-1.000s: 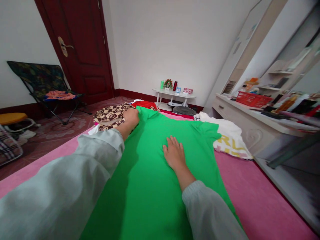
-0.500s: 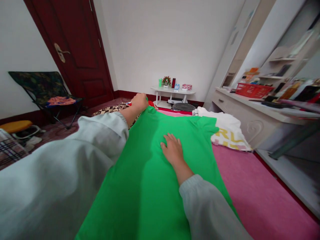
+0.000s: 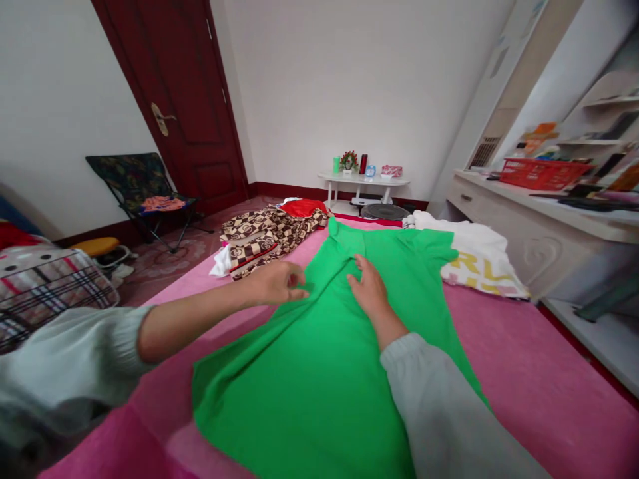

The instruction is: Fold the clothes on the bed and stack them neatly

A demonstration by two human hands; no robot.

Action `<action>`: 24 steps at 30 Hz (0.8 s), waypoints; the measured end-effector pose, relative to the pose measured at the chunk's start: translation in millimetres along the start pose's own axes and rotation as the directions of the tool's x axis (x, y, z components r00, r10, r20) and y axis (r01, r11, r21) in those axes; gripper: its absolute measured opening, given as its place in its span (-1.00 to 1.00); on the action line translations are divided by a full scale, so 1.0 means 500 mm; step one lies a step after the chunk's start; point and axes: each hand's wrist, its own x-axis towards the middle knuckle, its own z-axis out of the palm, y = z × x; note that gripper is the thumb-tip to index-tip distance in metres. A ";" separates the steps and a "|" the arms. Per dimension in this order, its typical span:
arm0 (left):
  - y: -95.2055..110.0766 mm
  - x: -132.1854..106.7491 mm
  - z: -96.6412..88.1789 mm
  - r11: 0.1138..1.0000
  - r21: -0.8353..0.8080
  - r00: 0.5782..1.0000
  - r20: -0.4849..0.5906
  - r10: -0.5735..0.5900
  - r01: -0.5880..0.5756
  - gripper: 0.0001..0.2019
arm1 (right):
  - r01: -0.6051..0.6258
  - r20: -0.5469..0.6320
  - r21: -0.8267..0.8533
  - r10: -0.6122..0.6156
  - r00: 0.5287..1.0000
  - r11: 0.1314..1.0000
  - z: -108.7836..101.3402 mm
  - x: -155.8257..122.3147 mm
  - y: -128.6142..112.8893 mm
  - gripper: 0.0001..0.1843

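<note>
A green T-shirt (image 3: 339, 372) lies spread on the pink bed cover (image 3: 504, 346), its left side folded inward and creased. My left hand (image 3: 277, 285) hovers beside the shirt's left edge, thumb and fingers curved apart with nothing between them. On the upper middle of the shirt rests my right hand (image 3: 370, 287), fingers apart, close to the edge of the fold. The shirt's right sleeve (image 3: 439, 245) lies flat towards a white garment with yellow letters (image 3: 479, 256).
Brown checked clothing (image 3: 272, 236) and a red garment (image 3: 304, 207) lie at the far left of the bed. A white dresser (image 3: 519, 213) with a red basket (image 3: 544, 174) runs along the right. Beyond stand a low white table (image 3: 359, 179) and a folding chair (image 3: 134, 179).
My left hand has let go of the shirt's far left shoulder and come back towards me. The shirt's left side now lies folded inward. My right hand stays on the shirt.
</note>
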 end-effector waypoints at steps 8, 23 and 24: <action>-0.015 -0.260 -0.009 0.988 0.048 0.963 0.220 -0.153 0.146 -0.66 | 0.026 0.089 -0.379 0.009 0.996 0.925 -0.008 0.011 -0.040 -0.63; 0.117 -0.279 -0.058 0.795 -0.593 0.990 0.118 -0.074 0.130 -0.68 | 0.095 -0.191 0.223 -0.052 0.980 0.970 0.025 0.095 0.054 -0.34; 0.133 -0.277 -0.061 0.810 -0.574 0.991 0.120 -0.064 0.121 -0.71 | 0.104 -0.196 0.221 -0.061 0.979 0.970 0.023 0.097 0.058 -0.34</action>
